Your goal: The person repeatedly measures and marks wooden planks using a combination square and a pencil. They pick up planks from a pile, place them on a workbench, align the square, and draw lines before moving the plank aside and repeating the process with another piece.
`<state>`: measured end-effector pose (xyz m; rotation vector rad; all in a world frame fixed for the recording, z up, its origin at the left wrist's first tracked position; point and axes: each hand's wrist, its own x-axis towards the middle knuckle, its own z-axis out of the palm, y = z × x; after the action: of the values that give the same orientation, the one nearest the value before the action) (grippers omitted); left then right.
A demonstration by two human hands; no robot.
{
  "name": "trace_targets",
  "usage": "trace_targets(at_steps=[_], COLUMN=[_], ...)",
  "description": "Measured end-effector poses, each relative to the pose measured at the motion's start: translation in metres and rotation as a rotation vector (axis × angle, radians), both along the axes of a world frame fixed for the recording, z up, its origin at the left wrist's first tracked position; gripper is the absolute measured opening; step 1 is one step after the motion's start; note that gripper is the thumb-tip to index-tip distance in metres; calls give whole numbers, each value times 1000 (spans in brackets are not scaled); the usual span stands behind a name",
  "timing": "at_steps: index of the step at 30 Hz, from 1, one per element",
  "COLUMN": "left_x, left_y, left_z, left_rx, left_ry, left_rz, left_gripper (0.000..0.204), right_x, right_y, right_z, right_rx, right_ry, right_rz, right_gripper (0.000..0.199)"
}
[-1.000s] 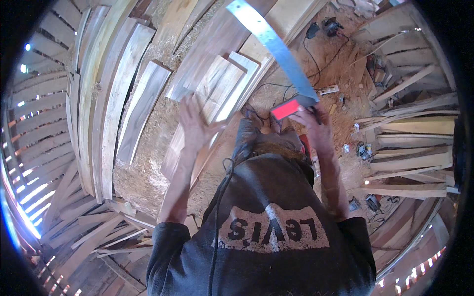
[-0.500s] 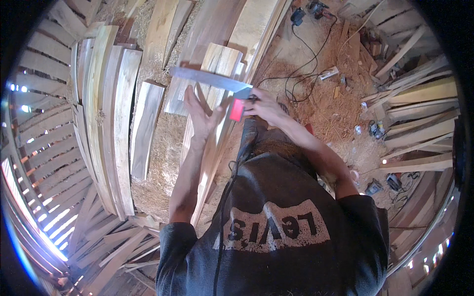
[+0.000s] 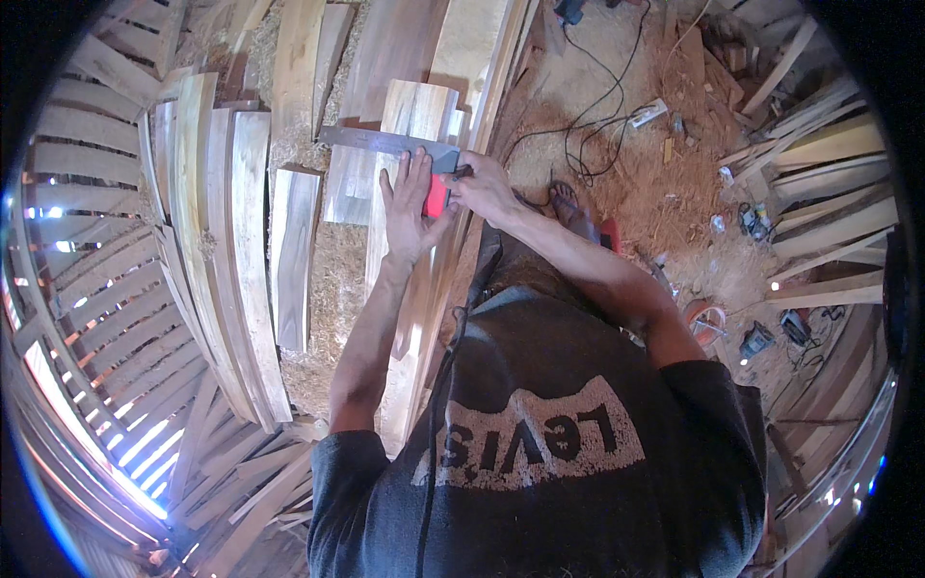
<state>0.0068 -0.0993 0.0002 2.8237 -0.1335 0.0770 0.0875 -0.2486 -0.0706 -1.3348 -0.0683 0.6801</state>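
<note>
Silver-bladed, red-handled metal square [image 3: 381, 142] now lies across pale rectangular wooden board [image 3: 420, 100]; left hand [image 3: 409, 214] fingers apart, right hand's [image 3: 485, 188] grip unclear; no line discernible.

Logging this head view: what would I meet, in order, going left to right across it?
Slatted wall, short plank, left hand, right hand, sandaled foot, small white rectangular object, pile of boards.
</note>
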Motion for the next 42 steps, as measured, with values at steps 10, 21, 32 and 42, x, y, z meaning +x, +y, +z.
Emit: trace_targets(at_steps=[10, 21, 32, 42], left_x=[-2, -2, -1, 0], left_y=[5, 4, 2, 1], left_z=[-1, -1, 1, -2], left_rx=[-48, -28, -37, -74], left_ry=[-47, -39, -47, -61], left_rz=[-53, -48, -31, 1], left_gripper=[89, 89, 90, 88], right_x=[3, 8, 10, 16], right_y=[0, -10, -14, -20], right_z=[4, 27, 27, 15], right_rx=[9, 110, 69, 12], right_ry=[129, 232, 210, 97], right_rz=[99, 100, 151, 205], right_gripper=[22, 21, 25, 33])
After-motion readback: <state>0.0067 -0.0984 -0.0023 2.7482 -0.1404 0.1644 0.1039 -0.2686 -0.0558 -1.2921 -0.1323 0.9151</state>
